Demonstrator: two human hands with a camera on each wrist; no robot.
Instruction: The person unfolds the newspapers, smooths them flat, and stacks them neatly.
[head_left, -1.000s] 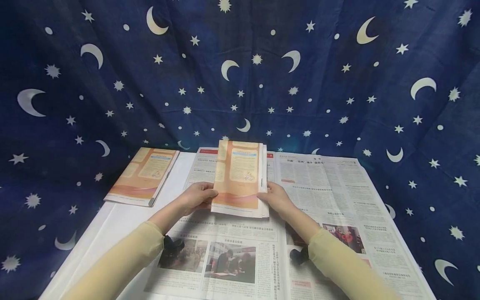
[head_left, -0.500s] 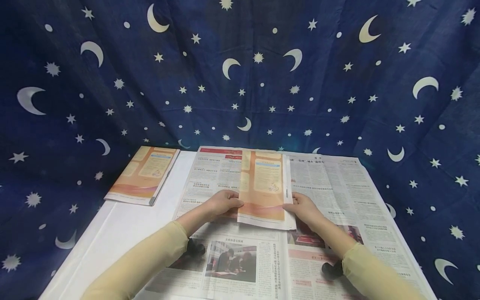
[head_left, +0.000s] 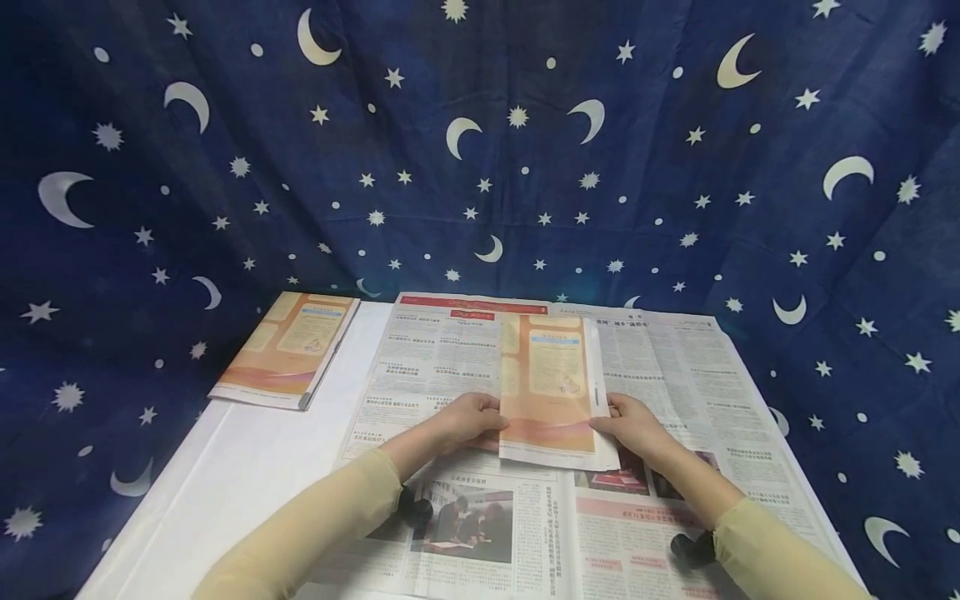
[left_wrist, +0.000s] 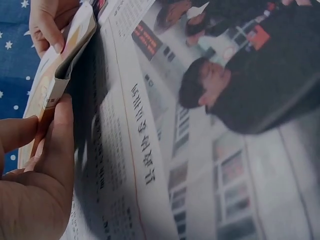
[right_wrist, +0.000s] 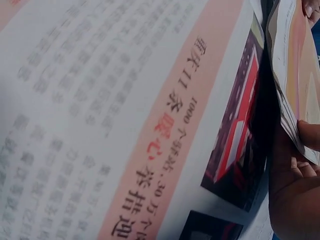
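Both hands hold a folded newspaper (head_left: 551, 383) with an orange printed page facing up. My left hand (head_left: 468, 419) pinches its left edge, thumb on top and fingers beneath. On the opposite edge, my right hand (head_left: 633, 427) grips it the same way. The left wrist view shows the folded edge between thumb and fingers of the left hand (left_wrist: 40, 190). In the right wrist view, several layered sheets lie between the thumb and fingers of the right hand (right_wrist: 295, 195). Under the held paper spreads an open newspaper (head_left: 675, 375), partly covered, with a shadow between them.
A similar orange folded newspaper (head_left: 288, 350) lies at the far left of the white table (head_left: 247, 467). Behind the table hangs a dark blue curtain (head_left: 412, 100) with moons and stars. Dark wrist cameras sit under both forearms.
Both hands have carried the folded newspaper rightward and nearer to the body, and it has come down closer to the spread newspaper. The other folded newspaper has stayed in place.
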